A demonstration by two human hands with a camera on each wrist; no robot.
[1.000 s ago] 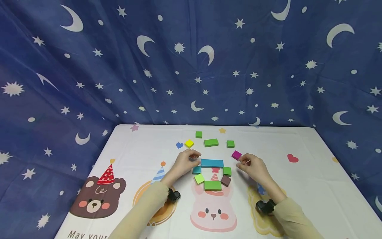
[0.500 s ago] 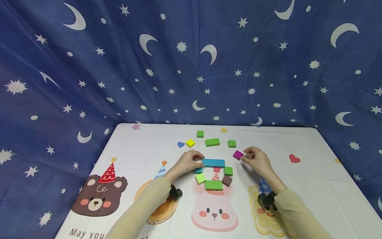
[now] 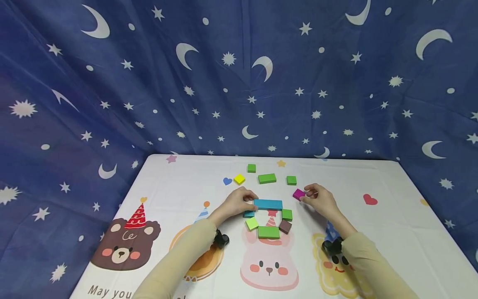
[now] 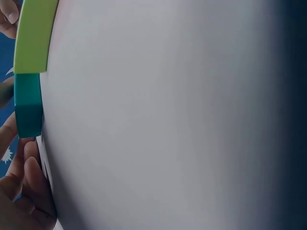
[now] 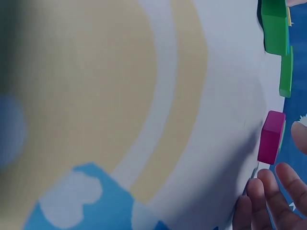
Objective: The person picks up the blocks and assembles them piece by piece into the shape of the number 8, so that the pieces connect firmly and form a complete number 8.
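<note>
In the head view my left hand [image 3: 237, 202] pinches the left end of a long blue block [image 3: 269, 204] between thumb and index finger. Under that hand, a small teal block [image 3: 249, 214] is partly hidden; the left wrist view shows it end to end with a lime block [image 4: 33, 38]. A green block [image 3: 286, 214], a brown block [image 3: 285, 226] and a longer green block [image 3: 269, 232] close the ring. My right hand [image 3: 322, 202] is beside a magenta block [image 3: 298, 194], fingers extended near it; contact is unclear in the right wrist view.
Behind the ring lie a yellow block [image 3: 239, 179], a small green block [image 3: 252, 168], a longer green block [image 3: 267, 178] and another small green block [image 3: 291, 180]. A white cloth [image 3: 373, 232] with printed animals covers the table. A blue starry curtain [image 3: 209, 91] hangs at the back.
My left hand has moved right onto the blue block's end and taken hold of it. My right hand has shifted slightly beside the magenta block. The whole view has drifted a little.
</note>
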